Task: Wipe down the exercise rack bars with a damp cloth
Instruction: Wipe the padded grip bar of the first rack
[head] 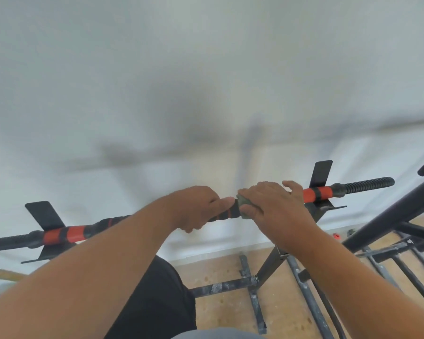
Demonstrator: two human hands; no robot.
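Pressing the small, folded grey-green damp cloth (pixel 245 206) onto the bar, our right hand (pixel 272 206) has its grip draped over the top, fingers curled down over the cloth and thumb stretched out along the far side, so the cloth is pinched against the metal rather than wrapped fully around it. Our left hand (pixel 197 208) sits just beside it, fingers curled under and thumb pointing toward the cloth, closed firmly around the long black barbell bar with orange foam bands and ribbed grip sections (pixel 220 215). The two hands almost touch, with only a short stretch of ribbed bar showing between them.

We judge the first risk to lie in that partial hold: because the cloth covers mainly the top of the bar, the underside may go unwiped unless we roll the wrist round. The ribbing could also snag the cloth and drag it out from under our fingers.

Further out, the bar rests in two black V-shaped steel cradles (pixel 321 189) at either end, and nothing visible locks it in. If we push hard sideways, the bar may roll or slide along them, and the threaded right end (pixel 370 184) could shift toward the neighbouring black angled frame (pixel 402 214).

Below, the rack's paint-flecked black base legs (pixel 252 282) stand on a wooden floor (pixel 220 311), where drips from an over-wet cloth could leave slippery marks underfoot.
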